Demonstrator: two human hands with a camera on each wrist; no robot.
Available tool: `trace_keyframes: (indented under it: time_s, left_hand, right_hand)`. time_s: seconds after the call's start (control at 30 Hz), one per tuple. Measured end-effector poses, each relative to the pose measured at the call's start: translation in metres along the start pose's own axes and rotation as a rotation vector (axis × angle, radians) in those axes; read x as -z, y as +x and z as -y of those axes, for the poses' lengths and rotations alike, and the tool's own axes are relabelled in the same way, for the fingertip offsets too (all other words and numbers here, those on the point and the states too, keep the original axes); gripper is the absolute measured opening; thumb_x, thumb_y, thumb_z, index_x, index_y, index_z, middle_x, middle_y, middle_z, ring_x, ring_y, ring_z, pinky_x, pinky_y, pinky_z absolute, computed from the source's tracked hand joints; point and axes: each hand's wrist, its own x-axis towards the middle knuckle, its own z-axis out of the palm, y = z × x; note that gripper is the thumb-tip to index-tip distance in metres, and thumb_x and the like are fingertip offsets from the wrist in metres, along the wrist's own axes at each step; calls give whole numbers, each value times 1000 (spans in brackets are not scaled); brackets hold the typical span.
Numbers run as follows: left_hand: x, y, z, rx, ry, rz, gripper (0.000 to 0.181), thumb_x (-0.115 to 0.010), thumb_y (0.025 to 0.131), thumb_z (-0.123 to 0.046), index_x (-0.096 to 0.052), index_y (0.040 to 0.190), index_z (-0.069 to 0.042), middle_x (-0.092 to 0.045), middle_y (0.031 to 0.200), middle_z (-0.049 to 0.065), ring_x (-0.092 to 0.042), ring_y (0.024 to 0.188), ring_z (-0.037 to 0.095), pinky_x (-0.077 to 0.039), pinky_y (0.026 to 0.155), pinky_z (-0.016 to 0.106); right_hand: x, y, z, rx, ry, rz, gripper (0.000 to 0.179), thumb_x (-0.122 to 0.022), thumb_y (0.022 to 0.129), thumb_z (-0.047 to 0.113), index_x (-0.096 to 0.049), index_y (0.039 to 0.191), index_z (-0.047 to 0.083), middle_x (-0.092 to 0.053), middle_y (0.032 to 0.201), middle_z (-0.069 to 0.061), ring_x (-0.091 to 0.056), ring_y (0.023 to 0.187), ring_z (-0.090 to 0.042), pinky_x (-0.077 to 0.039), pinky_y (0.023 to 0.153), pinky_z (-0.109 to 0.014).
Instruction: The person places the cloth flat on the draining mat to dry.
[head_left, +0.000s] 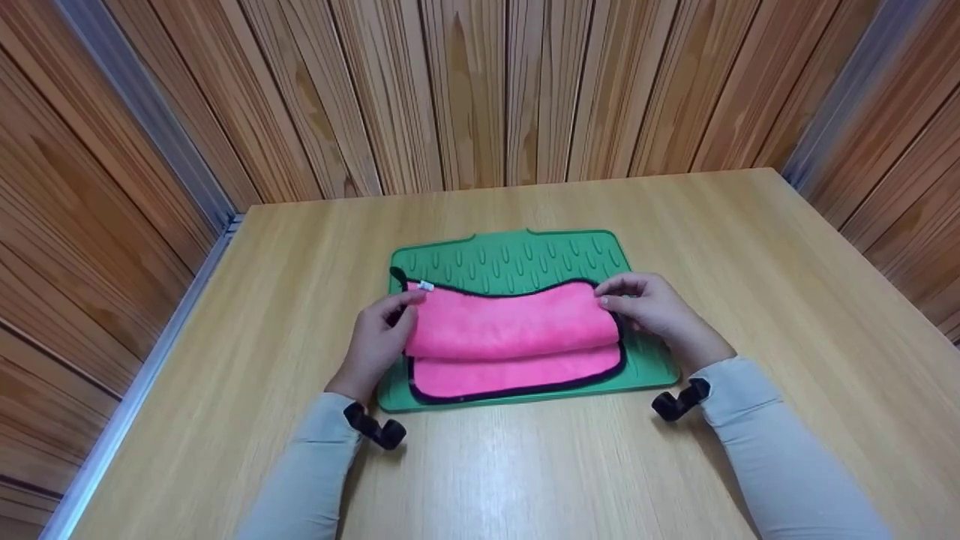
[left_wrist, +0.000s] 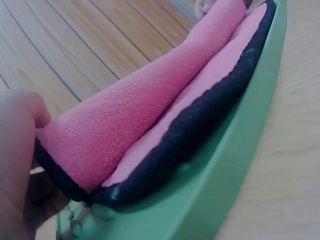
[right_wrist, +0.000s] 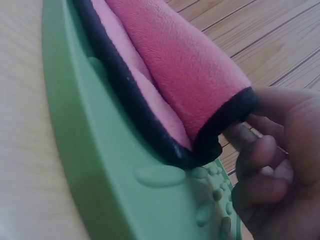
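Note:
A pink plush cloth [head_left: 510,322] with dark edging lies folded over on itself on a green ribbed mat [head_left: 525,259]. Its upper layer ends short of the near edge, so a strip of the lower layer shows. At the cloth's left far corner, beside a small white tag [head_left: 426,286] and a dark loop [head_left: 398,275], my left hand [head_left: 379,334] pinches the fabric. My right hand [head_left: 649,304] pinches the right far corner between thumb and fingers. In the right wrist view the cloth's dark-edged side [right_wrist: 230,110] is raised a little at the fingers.
The mat rests on a light wooden table [head_left: 510,472]. Wood-plank walls [head_left: 465,97] stand behind the table and at both sides. A black wrist mount [head_left: 375,426] is on the left sleeve, another black mount [head_left: 681,400] on the right.

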Motion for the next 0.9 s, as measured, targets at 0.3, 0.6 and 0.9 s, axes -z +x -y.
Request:
trace_keyframes:
  time_s: [0.3, 0.6, 0.9]
  left_hand:
    - [-3, 6, 3, -44, 135, -26, 39, -60, 113, -15, -74, 147, -5, -67, 157, 20, -62, 142, 36, -56, 117, 44]
    - [-1, 7, 2, -21, 203, 43, 41, -61, 111, -17, -73, 148, -3, -61, 164, 23, -57, 153, 41, -53, 125, 52]
    - [-1, 19, -17, 61, 169, 82, 50, -56, 116, -26, -60, 163, -10, -45, 179, 15, -38, 170, 38, -40, 137, 56]
  right_hand:
    - [-1, 3, -4, -10, -67, -61, 27, -74, 109, 18, -76, 130, 2, -64, 118, 2, -51, 83, -9, -47, 69, -22]
    - [-5, 6, -3, 25, -148, -27, 38, -67, 111, 14, -71, 145, -2, -67, 139, -21, -55, 117, -24, -48, 82, -18]
    - [1, 17, 7, -35, -53, -96, 42, -71, 112, 27, -72, 148, 6, -69, 127, 3, -55, 95, -13, -51, 80, -22]
